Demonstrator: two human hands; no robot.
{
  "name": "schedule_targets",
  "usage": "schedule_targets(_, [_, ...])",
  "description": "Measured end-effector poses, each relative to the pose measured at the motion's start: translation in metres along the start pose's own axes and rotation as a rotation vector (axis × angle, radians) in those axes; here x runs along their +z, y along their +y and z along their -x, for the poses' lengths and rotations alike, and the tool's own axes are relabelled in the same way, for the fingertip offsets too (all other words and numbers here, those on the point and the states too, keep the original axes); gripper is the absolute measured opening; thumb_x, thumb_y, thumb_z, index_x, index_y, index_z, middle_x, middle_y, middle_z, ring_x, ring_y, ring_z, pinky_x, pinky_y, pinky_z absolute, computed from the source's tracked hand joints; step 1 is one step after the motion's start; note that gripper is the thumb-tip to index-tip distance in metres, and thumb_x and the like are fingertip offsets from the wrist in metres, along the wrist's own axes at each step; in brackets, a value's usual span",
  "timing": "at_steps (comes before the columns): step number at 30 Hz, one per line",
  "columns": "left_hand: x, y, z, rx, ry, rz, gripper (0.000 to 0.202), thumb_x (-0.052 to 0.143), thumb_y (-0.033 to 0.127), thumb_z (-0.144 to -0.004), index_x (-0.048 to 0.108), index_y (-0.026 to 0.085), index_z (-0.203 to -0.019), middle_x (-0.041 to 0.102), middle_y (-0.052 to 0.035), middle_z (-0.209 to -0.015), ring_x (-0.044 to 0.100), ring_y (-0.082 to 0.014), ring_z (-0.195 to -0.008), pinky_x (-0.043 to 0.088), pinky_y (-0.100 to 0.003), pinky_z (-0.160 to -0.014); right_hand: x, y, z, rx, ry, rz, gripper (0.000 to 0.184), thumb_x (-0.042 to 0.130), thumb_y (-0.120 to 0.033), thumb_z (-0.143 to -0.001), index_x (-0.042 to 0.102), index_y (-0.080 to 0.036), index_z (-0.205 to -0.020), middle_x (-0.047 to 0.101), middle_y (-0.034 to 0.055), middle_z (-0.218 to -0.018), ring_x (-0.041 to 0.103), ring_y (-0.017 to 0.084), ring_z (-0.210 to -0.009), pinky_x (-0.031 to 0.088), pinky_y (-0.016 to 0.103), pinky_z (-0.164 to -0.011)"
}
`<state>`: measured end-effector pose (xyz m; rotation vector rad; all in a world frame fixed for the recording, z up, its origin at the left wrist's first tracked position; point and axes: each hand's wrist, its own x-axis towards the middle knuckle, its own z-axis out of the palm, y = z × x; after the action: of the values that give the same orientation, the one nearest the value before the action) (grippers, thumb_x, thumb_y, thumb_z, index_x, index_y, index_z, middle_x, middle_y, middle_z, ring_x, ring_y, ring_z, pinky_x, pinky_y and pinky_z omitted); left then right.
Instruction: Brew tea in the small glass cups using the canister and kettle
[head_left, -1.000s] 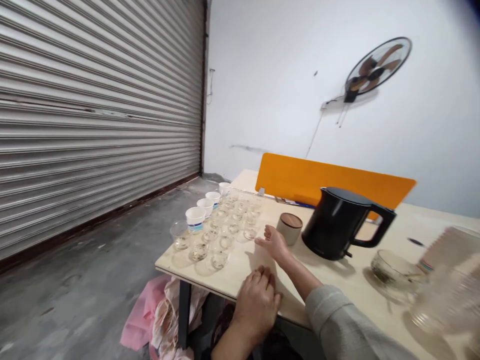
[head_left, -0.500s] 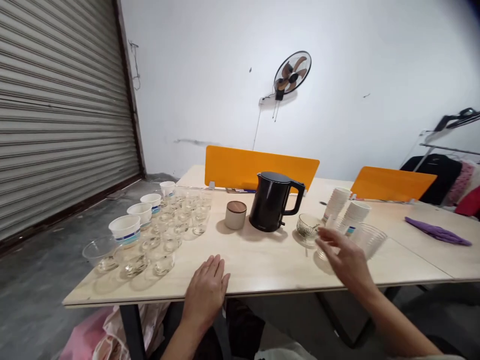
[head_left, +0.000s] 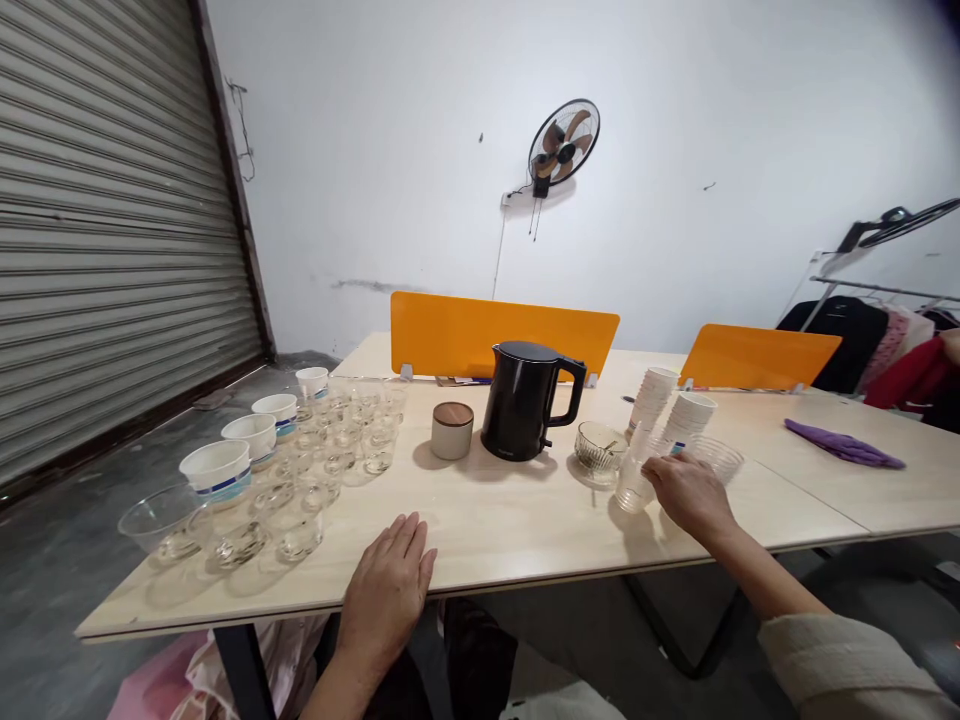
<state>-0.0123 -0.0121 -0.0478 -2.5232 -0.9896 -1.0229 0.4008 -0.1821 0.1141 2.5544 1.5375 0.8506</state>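
My left hand [head_left: 389,590] lies palm down near the front edge of the wooden table, fingers stretched out, holding nothing. My right hand [head_left: 691,492] is at the stacked clear plastic cups [head_left: 636,478], its fingers curled against them; some fingertips are hidden. Behind it, partly covered by the hand, is a wider stack of clear cups [head_left: 721,458]. Two stacks of white paper cups [head_left: 652,395] rise just beyond. A ribbed glass bowl [head_left: 598,448] with what looks like a spoon in it sits left of the cups.
A black electric kettle [head_left: 521,402] and a grey canister with a wooden lid [head_left: 452,432] stand mid-table. Several clear cups [head_left: 298,525] and white paper bowls [head_left: 217,468] fill the left side. Orange dividers [head_left: 502,335] stand behind; a purple cloth [head_left: 844,443] lies right.
My right hand has come down onto the clear cups, its fingers curling in. The left hand stays flat on the table. The whole view has shifted slightly to the right.
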Motion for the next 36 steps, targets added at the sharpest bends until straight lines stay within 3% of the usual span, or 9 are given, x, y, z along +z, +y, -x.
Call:
schedule_targets(7, [0.0, 0.001, 0.001, -0.01, 0.007, 0.03, 0.037, 0.047, 0.032, -0.105, 0.067, 0.014, -0.13, 0.069, -0.0132, -0.137, 0.062, -0.0316, -0.13, 0.052, -0.048, -0.107, 0.003, 0.003, -0.003, -0.016, 0.043, -0.039, 0.028, 0.05, -0.021, -0.097, 0.074, -0.019, -0.083, 0.075, 0.0117, -0.085, 0.065, 0.028, -0.091, 0.042, 0.037, -0.077])
schedule_targets(15, [0.001, 0.0, 0.001, -0.006, 0.013, 0.032, 0.037, 0.047, 0.032, -0.105, 0.067, 0.014, -0.13, 0.069, -0.0137, -0.136, 0.062, -0.0321, -0.129, 0.053, -0.049, -0.106, -0.007, 0.011, -0.012, 0.061, 0.083, -0.158, 0.018, 0.059, -0.027, -0.091, 0.075, -0.023, -0.083, 0.07, 0.0083, -0.082, 0.063, 0.024, -0.08, 0.04, 0.032, -0.069])
schedule_targets(19, [0.003, 0.0, 0.001, -0.009, 0.033, 0.049, 0.036, 0.046, 0.033, -0.105, 0.068, 0.016, -0.128, 0.069, -0.0132, -0.136, 0.063, -0.0312, -0.128, 0.053, -0.049, -0.106, -0.026, 0.015, -0.01, 0.054, 0.187, -0.153, 0.02, 0.056, -0.027, -0.091, 0.074, -0.023, -0.083, 0.069, 0.0086, -0.081, 0.063, 0.025, -0.081, 0.04, 0.034, -0.069])
schedule_targets(23, [-0.001, 0.002, -0.001, -0.034, 0.022, 0.06, 0.036, 0.047, 0.031, -0.104, 0.067, 0.016, -0.129, 0.069, -0.0131, -0.136, 0.062, -0.0317, -0.129, 0.053, -0.049, -0.105, -0.062, 0.008, 0.0, -0.009, 0.397, -0.118, 0.022, 0.053, -0.031, -0.094, 0.071, -0.024, -0.083, 0.069, 0.0098, -0.081, 0.062, 0.029, -0.087, 0.04, 0.036, -0.07])
schedule_targets(25, [-0.005, 0.004, -0.003, -0.048, 0.005, 0.068, 0.035, 0.047, 0.03, -0.104, 0.067, 0.016, -0.129, 0.069, -0.0134, -0.137, 0.061, -0.0312, -0.13, 0.052, -0.049, -0.107, -0.079, -0.005, 0.004, -0.041, 0.5, -0.152, 0.024, 0.052, -0.036, -0.097, 0.07, -0.025, -0.085, 0.07, 0.0106, -0.083, 0.062, 0.031, -0.092, 0.04, 0.037, -0.07])
schedule_targets(28, [-0.01, 0.006, -0.006, -0.074, -0.024, 0.076, 0.034, 0.049, 0.029, -0.103, 0.066, 0.016, -0.13, 0.068, -0.013, -0.137, 0.061, -0.0303, -0.131, 0.051, -0.048, -0.108, -0.091, -0.04, 0.005, -0.147, 0.542, -0.338, 0.025, 0.053, -0.041, -0.099, 0.07, -0.027, -0.086, 0.071, 0.009, -0.087, 0.065, 0.03, -0.092, 0.044, 0.037, -0.07])
schedule_targets(32, [-0.013, 0.006, -0.008, -0.081, -0.056, 0.059, 0.034, 0.05, 0.028, -0.103, 0.064, 0.015, -0.131, 0.067, -0.013, -0.139, 0.06, -0.0304, -0.132, 0.051, -0.048, -0.109, -0.072, -0.11, -0.004, -0.337, 0.382, -0.643, 0.021, 0.056, -0.035, -0.097, 0.071, -0.025, -0.086, 0.07, 0.0057, -0.085, 0.065, 0.024, -0.085, 0.049, 0.035, -0.075])
schedule_targets(36, [-0.014, 0.005, -0.009, -0.082, -0.064, 0.064, 0.034, 0.05, 0.028, -0.103, 0.063, 0.015, -0.132, 0.067, -0.0128, -0.14, 0.059, -0.0297, -0.133, 0.051, -0.047, -0.11, -0.045, -0.179, -0.017, -0.412, 0.197, -0.789, 0.018, 0.055, -0.027, -0.095, 0.068, -0.024, -0.083, 0.068, 0.0059, -0.086, 0.063, 0.023, -0.086, 0.049, 0.033, -0.075])
